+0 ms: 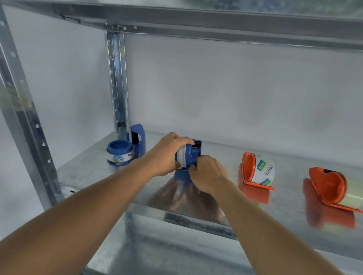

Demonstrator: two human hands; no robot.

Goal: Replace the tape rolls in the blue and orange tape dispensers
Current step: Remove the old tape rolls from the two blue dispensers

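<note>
Both my hands hold a blue tape dispenser point(192, 154) just above the metal shelf point(93, 170). My left hand point(168, 151) wraps over its top and left side, where a white tape roll point(181, 156) shows between the fingers. My right hand point(208, 174) grips its lower right side. Another blue dispenser point(138, 139) stands at the back left with a blue-cored tape roll point(120, 152) lying flat in front of it. To the right sit two orange dispensers, one point(249, 168) with a labelled roll point(263, 171) and one point(327, 186) with a pale roll point(353, 193).
The shelf is a galvanised steel rack with an upright post point(116, 80) at the back left and another point(15, 97) at the front left. A shelf beam point(204, 24) runs overhead. A white wall lies behind. A lower shelf point(179, 262) shows beneath.
</note>
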